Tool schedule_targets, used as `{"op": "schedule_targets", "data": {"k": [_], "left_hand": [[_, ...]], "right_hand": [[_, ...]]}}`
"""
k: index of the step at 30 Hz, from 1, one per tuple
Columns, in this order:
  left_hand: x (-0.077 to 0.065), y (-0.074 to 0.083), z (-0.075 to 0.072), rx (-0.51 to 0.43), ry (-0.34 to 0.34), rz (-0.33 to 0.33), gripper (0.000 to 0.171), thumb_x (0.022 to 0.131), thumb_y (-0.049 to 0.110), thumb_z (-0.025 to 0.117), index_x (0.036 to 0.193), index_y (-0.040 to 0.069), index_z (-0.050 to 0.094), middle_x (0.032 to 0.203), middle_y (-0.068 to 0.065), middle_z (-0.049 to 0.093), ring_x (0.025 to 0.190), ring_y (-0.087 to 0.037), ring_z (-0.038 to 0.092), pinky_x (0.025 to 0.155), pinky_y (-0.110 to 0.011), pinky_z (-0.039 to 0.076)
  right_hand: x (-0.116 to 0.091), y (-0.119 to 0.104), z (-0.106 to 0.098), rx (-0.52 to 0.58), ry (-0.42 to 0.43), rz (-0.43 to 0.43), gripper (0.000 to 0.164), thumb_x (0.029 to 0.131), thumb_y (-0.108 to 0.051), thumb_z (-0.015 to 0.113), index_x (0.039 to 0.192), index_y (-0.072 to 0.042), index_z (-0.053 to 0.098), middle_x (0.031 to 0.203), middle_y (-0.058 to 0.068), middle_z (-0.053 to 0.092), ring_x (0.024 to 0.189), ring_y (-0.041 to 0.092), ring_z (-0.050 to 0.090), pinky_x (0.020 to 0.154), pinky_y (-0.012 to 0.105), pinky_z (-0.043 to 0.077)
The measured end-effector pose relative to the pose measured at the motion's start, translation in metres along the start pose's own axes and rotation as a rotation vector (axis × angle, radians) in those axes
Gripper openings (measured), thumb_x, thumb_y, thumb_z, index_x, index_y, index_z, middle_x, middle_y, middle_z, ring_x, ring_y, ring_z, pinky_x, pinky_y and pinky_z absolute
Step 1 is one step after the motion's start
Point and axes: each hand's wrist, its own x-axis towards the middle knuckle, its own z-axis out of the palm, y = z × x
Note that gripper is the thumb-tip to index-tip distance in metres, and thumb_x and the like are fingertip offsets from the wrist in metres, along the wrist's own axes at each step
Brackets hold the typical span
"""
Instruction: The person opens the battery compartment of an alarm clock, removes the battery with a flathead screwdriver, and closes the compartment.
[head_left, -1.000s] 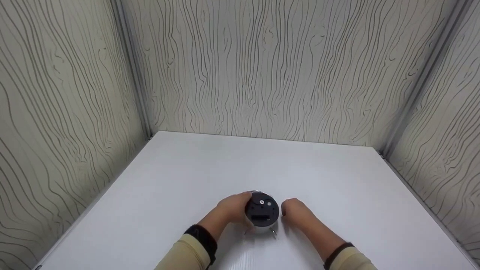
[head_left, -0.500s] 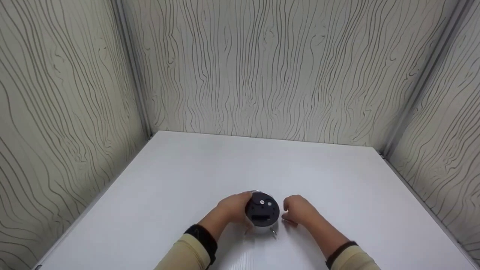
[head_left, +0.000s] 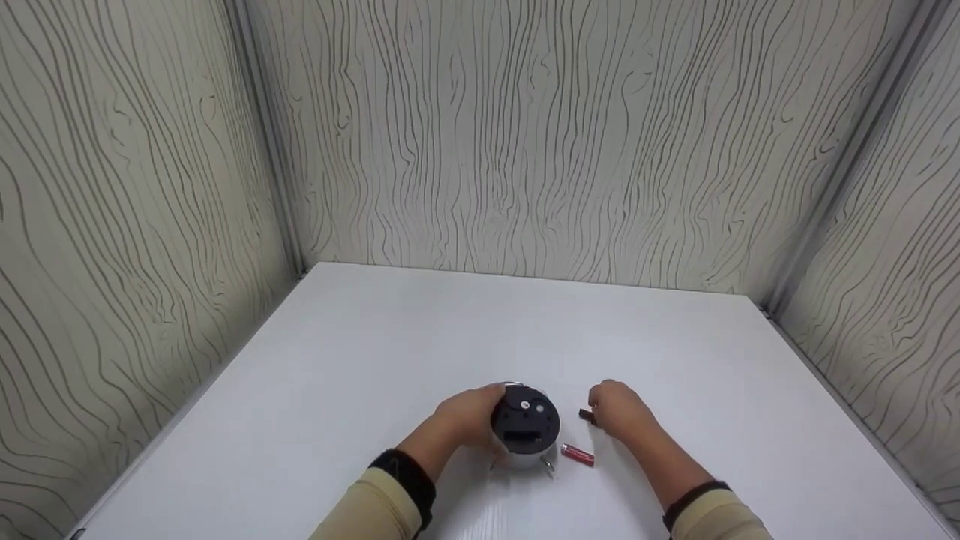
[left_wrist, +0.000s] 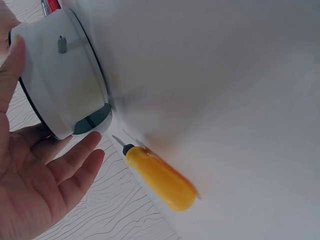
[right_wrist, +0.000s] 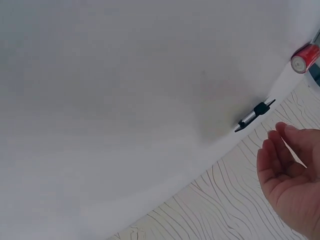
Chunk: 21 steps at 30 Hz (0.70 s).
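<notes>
In the head view my left hand [head_left: 471, 420] grips the left side of a round alarm clock [head_left: 527, 421]. Its black back, with a dark slot low down, faces me. The left wrist view shows the thumb and fingers around the clock's white body [left_wrist: 65, 70]. My right hand [head_left: 619, 409] is off to the right, beside a small black battery cover [head_left: 587, 415] lying on the table. In the right wrist view its fingers are loosely bent with nothing between them, apart from the cover [right_wrist: 255, 115]. A red battery [head_left: 577, 454] lies close to the clock's right leg.
A yellow-handled screwdriver [left_wrist: 160, 177] lies on the white table [head_left: 420, 322] near the clock in the left wrist view; the head view does not show it. Wood-patterned panels [head_left: 510, 142] stand along the back and both sides.
My right hand has moved right, away from the clock. The red battery, first hidden and then partly seen under the hand, now lies in view, with the black cover. The left hand keeps its hold.
</notes>
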Motion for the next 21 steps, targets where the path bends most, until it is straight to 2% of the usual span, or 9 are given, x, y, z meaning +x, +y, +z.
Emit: {"op": "schedule_targets", "data": {"k": [4,8,13,21], "left_hand": [[0.0,0.0,0.0,0.003,-0.002,0.004,0.103,0.05,0.036,0.089,0.138,0.014,0.04,0.133,-0.004,0.05,0.123,-0.023,0.045,0.099,-0.039,0.037],[0.001,-0.001,0.0,0.002,-0.002,0.006,0.102,0.051,0.036,0.089,0.138,0.014,0.04,0.133,-0.005,0.05,0.122,-0.023,0.045,0.099,-0.039,0.037],[0.001,-0.001,0.002,-0.006,0.004,0.015,0.101,0.052,0.037,0.088,0.138,0.013,0.04,0.132,-0.005,0.051,0.121,-0.023,0.047,0.098,-0.04,0.039],[0.001,-0.001,0.002,-0.008,-0.001,0.001,0.1,0.054,0.038,0.087,0.138,0.014,0.04,0.133,-0.004,0.049,0.122,-0.023,0.046,0.099,-0.04,0.038]], "right_hand": [[0.0,0.003,0.001,0.015,-0.022,0.037,0.014,0.08,-0.013,0.069,0.089,-0.002,0.068,0.084,0.009,0.06,0.086,0.028,0.058,0.08,0.043,0.048],[-0.001,0.003,0.004,-0.001,-0.055,0.069,0.013,0.076,-0.014,0.073,0.083,-0.003,0.068,0.076,0.006,0.058,0.075,0.023,0.056,0.075,0.04,0.048],[-0.002,0.001,0.008,-0.101,-0.08,0.065,0.008,0.077,-0.008,0.07,0.072,-0.004,0.064,0.066,0.004,0.052,0.064,0.019,0.047,0.066,0.036,0.047],[-0.005,0.001,0.012,-0.225,0.017,-0.016,0.008,0.079,0.0,0.061,0.072,-0.004,0.062,0.066,0.006,0.054,0.063,0.02,0.05,0.066,0.036,0.049]]}}
